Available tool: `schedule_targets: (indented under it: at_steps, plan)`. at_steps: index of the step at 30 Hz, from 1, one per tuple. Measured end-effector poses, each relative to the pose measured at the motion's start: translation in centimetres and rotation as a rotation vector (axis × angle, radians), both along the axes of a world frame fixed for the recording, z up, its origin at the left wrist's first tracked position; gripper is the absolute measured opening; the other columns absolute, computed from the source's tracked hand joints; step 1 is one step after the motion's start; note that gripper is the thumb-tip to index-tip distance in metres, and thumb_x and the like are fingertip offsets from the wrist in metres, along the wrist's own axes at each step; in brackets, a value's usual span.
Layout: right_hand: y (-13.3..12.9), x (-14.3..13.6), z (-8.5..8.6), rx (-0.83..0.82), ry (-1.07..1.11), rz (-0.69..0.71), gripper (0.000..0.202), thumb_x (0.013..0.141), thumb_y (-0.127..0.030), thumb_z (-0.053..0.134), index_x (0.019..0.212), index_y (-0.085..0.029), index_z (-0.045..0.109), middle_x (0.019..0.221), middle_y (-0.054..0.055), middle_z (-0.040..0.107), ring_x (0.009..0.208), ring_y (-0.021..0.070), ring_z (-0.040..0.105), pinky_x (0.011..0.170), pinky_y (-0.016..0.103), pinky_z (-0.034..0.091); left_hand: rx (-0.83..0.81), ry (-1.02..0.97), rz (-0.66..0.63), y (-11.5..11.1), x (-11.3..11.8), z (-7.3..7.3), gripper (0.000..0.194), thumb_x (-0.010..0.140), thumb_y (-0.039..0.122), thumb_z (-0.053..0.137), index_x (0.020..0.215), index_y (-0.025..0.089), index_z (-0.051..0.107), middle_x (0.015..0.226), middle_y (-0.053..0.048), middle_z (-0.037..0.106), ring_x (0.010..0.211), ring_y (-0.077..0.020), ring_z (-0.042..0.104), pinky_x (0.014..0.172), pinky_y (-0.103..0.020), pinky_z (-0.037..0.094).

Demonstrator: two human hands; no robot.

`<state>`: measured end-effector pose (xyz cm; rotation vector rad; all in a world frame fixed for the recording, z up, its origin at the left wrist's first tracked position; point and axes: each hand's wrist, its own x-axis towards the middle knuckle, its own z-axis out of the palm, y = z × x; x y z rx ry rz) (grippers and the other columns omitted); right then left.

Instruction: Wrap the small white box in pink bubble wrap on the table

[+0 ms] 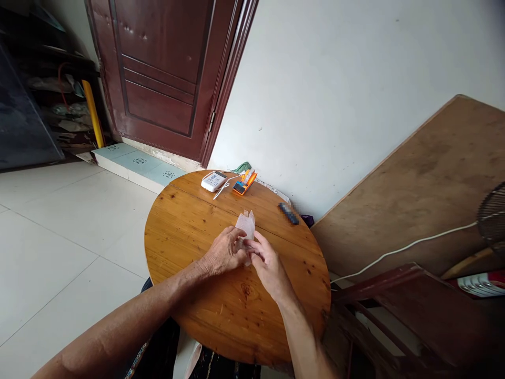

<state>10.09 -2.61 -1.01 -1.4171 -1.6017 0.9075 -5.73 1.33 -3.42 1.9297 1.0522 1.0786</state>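
Note:
A pale, thin, translucent sheet [246, 223] is held over the middle of a round wooden table [177, 231]. My left hand [225, 250] grips it from the left, fingers bent around its lower part. From the right, my right hand [269, 263] has its thumb and fingers on the same sheet, close to the fingertips of the left. The sheet's upper end sticks up beyond both hands, and its lower part is mostly hidden by the fingers.
On the table's far side are a white device [213, 181] with a cable, an orange and blue tape dispenser [244, 182] and a dark object [289, 213]. A dark red chair [410, 310] stands right of the table, beside a leaning brown board [426, 173].

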Motion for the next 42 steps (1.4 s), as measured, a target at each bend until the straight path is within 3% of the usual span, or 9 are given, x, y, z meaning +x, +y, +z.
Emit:
schedule_targets:
  at_steps: [6, 11, 15, 19, 23, 29, 33, 38, 42]
  plan:
    - [0.3, 0.0, 0.0, 0.165, -0.317, 0.065, 0.072, 0.080, -0.005, 0.043, 0.149, -0.023, 0.033, 0.122, 0.009, 0.069, 0.115, 0.0228, 0.063, 0.101, 0.044, 0.049, -0.026, -0.015, 0.085, 0.3, 1.2, -1.0, 0.029, 0.079, 0.030, 0.066, 0.105, 0.017, 0.062, 0.102, -0.006, 0.059, 0.091, -0.0200, 0.059, 0.082, -0.033, 0.050]
    - [0.5, 0.3, -0.1, 0.212, -0.399, 0.086, 0.076, 0.079, -0.002, 0.040, 0.151, -0.023, 0.028, 0.118, 0.009, 0.071, 0.108, 0.0226, 0.066, 0.097, 0.044, 0.051, -0.066, -0.060, 0.078, 0.3, 1.4, -1.3, 0.031, 0.075, 0.021, 0.065, 0.105, 0.017, 0.062, 0.102, -0.005, 0.059, 0.091, -0.0190, 0.057, 0.081, -0.031, 0.050]
    - [0.2, 0.4, -0.3, 0.251, -0.437, 0.086, 0.073, 0.081, -0.005, 0.040, 0.150, -0.022, 0.030, 0.121, 0.010, 0.069, 0.114, 0.0251, 0.063, 0.099, 0.048, 0.048, -0.122, -0.053, 0.097, 0.2, 1.3, -0.8, 0.028, 0.079, 0.031, 0.065, 0.103, 0.017, 0.064, 0.098, -0.005, 0.058, 0.090, -0.0194, 0.057, 0.080, -0.033, 0.049]
    - [0.3, 0.6, 0.0, 0.212, -0.338, 0.108, 0.070, 0.081, -0.008, 0.041, 0.150, -0.022, 0.030, 0.119, 0.010, 0.070, 0.112, 0.0225, 0.064, 0.098, 0.043, 0.049, -0.094, -0.034, 0.109, 0.2, 1.5, -0.6, 0.029, 0.075, 0.025, 0.066, 0.103, 0.017, 0.063, 0.098, -0.005, 0.057, 0.092, -0.0197, 0.057, 0.083, -0.033, 0.049]
    - [1.4, 1.3, 0.5, 0.064, -0.143, 0.101, 0.061, 0.084, -0.016, 0.044, 0.144, -0.019, 0.038, 0.108, 0.009, 0.074, 0.092, 0.0190, 0.070, 0.089, 0.037, 0.054, -0.051, 0.018, 0.096, 0.1, 1.7, -0.9, 0.033, 0.068, 0.011, 0.062, 0.100, 0.018, 0.062, 0.100, -0.005, 0.057, 0.097, -0.0212, 0.056, 0.088, -0.035, 0.049]
    - [3.3, 3.2, 0.1, 0.113, -0.068, -0.165, 0.045, 0.084, -0.031, 0.054, 0.125, -0.015, 0.055, 0.097, 0.010, 0.076, 0.077, 0.0194, 0.068, 0.076, 0.034, 0.054, 0.028, 0.085, 0.095, 0.1, 1.8, -1.7, 0.052, 0.069, 0.013, 0.060, 0.120, 0.017, 0.056, 0.114, -0.010, 0.058, 0.105, -0.0256, 0.054, 0.093, -0.040, 0.048]
    - [4.1, 3.1, -1.2, 0.172, -0.141, -0.084, 0.045, 0.085, -0.027, 0.051, 0.129, -0.017, 0.054, 0.102, 0.010, 0.075, 0.089, 0.0203, 0.070, 0.081, 0.034, 0.053, 0.073, 0.125, 0.089, -0.1, 1.7, -1.6, 0.055, 0.069, 0.013, 0.059, 0.124, 0.017, 0.055, 0.116, -0.010, 0.059, 0.108, -0.0269, 0.052, 0.096, -0.042, 0.047]
    - [4.6, 2.2, -2.1, 0.179, -0.153, 0.073, 0.045, 0.087, -0.020, 0.044, 0.131, -0.021, 0.053, 0.105, 0.007, 0.075, 0.097, 0.0189, 0.070, 0.088, 0.034, 0.053, 0.162, 0.214, 0.037, -0.7, 1.0, -0.1, 0.053, 0.073, 0.014, 0.056, 0.125, 0.022, 0.057, 0.130, -0.008, 0.054, 0.110, -0.0261, 0.052, 0.095, -0.041, 0.048]
    - [5.0, 2.9, -1.9, 0.218, -0.127, 0.052, 0.041, 0.086, -0.021, 0.047, 0.125, -0.021, 0.057, 0.104, 0.006, 0.075, 0.098, 0.0187, 0.070, 0.091, 0.034, 0.053, 0.244, 0.338, -0.018, -0.8, 0.8, 0.7, 0.040, 0.074, 0.013, 0.053, 0.112, 0.020, 0.065, 0.123, -0.007, 0.062, 0.099, -0.0252, 0.054, 0.093, -0.041, 0.048]
